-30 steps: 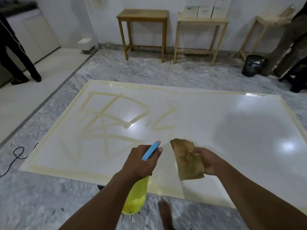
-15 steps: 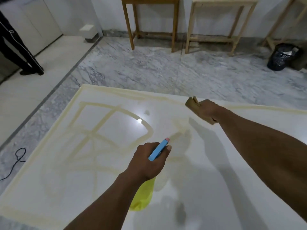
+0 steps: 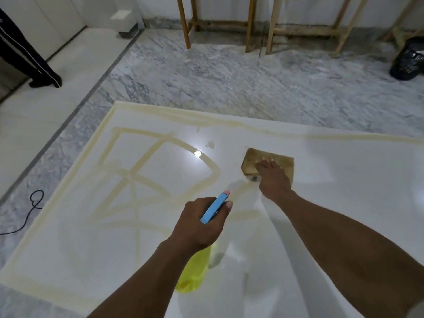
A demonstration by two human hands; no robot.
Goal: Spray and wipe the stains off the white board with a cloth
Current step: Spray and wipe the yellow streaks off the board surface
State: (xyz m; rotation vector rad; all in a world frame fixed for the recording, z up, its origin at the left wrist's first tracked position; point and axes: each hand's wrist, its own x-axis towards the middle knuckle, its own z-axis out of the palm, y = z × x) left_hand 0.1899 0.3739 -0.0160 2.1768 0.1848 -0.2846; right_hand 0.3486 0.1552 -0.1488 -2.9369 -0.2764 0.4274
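A large white board [image 3: 344, 203] lies flat on the marble floor, marked with yellowish-brown stain lines [image 3: 142, 180] across its left half and along its edges. My left hand [image 3: 202, 223] grips a yellow spray bottle [image 3: 195, 269] with a blue nozzle head, held above the board and pointing away from me. My right hand [image 3: 274, 177] lies flat, fingers spread, pressing a brown cloth [image 3: 282, 161] onto the board just right of the curved stain.
Wooden table legs [image 3: 250, 24] stand by the far wall. A black bin [image 3: 407, 61] sits at the far right. Another person's dark trouser legs [image 3: 25, 53] are at the far left. A black cable [image 3: 32, 207] lies on the floor left of the board.
My right hand has come down from holding the cloth in the air to pressing it flat on the board. The view has tilted further down and closer to the board.
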